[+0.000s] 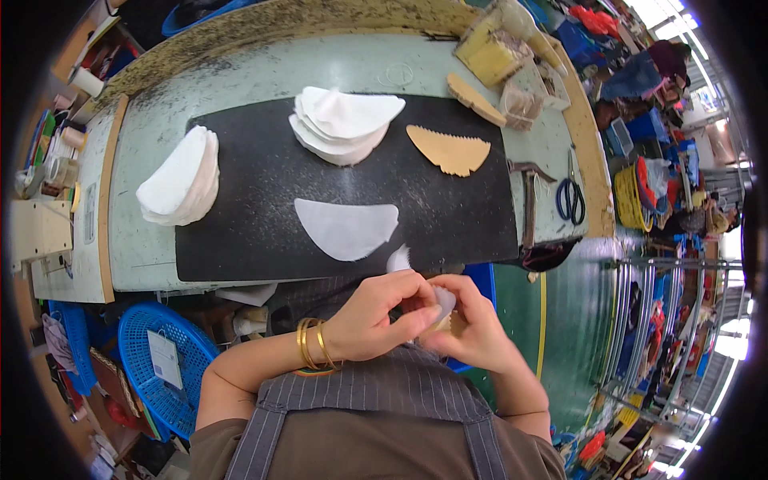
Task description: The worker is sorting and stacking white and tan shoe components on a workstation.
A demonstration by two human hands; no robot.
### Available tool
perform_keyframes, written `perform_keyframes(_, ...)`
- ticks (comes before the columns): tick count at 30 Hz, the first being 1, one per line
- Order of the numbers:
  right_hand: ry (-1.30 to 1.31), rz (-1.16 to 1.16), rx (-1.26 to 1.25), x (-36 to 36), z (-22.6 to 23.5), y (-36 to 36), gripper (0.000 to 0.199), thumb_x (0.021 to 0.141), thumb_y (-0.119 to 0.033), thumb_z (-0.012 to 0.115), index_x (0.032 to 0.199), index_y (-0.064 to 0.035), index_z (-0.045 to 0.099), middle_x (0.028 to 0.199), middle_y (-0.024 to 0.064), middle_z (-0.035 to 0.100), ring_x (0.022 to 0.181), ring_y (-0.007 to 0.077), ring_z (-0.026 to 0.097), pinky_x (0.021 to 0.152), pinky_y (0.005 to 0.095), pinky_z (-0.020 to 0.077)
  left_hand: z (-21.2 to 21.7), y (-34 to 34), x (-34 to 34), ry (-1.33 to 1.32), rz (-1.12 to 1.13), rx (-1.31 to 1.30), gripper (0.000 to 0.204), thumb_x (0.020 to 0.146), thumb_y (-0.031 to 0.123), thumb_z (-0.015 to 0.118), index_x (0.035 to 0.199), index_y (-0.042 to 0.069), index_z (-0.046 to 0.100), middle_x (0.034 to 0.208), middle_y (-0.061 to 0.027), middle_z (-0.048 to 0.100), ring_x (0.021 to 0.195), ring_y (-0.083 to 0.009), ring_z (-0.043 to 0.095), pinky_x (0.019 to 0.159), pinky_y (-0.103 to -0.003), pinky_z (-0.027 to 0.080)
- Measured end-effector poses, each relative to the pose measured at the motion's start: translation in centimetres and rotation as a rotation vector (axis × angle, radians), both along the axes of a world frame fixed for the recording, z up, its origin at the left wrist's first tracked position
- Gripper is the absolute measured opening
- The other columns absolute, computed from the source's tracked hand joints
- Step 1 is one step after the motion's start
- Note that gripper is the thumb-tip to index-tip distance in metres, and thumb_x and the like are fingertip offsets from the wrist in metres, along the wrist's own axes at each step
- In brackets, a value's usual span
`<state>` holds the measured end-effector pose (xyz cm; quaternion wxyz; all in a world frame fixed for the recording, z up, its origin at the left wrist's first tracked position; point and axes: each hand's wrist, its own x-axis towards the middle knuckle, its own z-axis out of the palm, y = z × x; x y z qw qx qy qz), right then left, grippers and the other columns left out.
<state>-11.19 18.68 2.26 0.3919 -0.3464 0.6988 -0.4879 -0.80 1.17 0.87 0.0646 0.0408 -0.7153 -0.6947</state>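
I've R hand [472,324] pinched tog. on white pc [445,301], 5 o'clock from ctr of blk mat [244,188]; L hand [382,314] curled beside, can't tell its hold. Could crease, I'd guess, if pulled unevenly.

workshop: workbench [256,76], hammer [529,204], scissors [570,184], thread spool [86,81]

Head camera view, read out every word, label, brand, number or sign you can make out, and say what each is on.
No text can be read in this view.
Card in the blue basket: marks too small to read.
Flat white piece and toothed tan piece: no lettering visible.
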Motion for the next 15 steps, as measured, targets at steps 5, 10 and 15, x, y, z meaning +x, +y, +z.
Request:
perform_keyframes(5,-0.252,-0.256,-0.272,-2.2,-2.9,-3.7,0.028,0.083,0.001,0.061,0.107,-0.0031,0.048,0.1,0.0036,0.054,0.093,0.0079,0.053,0.078,0.0255,0.0456,-3.3,-5.3,0.9,0.073,0.279,-0.144,0.042,0.08,0.027,0.071,0.112,0.003,0.055,0.107,-0.0082,0.057,0.098,-0.0165,0.054,0.085,-0.032,0.045)
perform_keyframes(10,0.026,-0.239,-0.256,-3.6,-7.2,-10.5,0.026,0.083,-0.008,0.065,0.103,-0.0048,0.049,0.083,0.0026,0.058,0.071,0.0096,0.057,0.061,0.0253,0.0469,-6.0,-8.7,1.5,-0.124,0.52,0.375,0.015,0.083,0.008,0.067,0.095,0.001,0.062,0.08,0.0011,0.062,0.07,-0.0061,0.056,0.064,-0.021,0.046)
perform_keyframes(15,0.226,-0.11,0.01,-3.2,-9.3,-11.4,0.028,0.08,-0.015,0.068,0.099,-0.0041,0.051,0.078,0.0078,0.063,0.069,0.0122,0.061,0.063,0.0266,0.0487,-8.8,-9.4,2.1,-0.263,0.583,-0.116,0.015,0.081,0.007,0.067,0.093,0.0,0.061,0.075,-0.0006,0.062,0.065,-0.0061,0.055,0.062,-0.021,0.047)
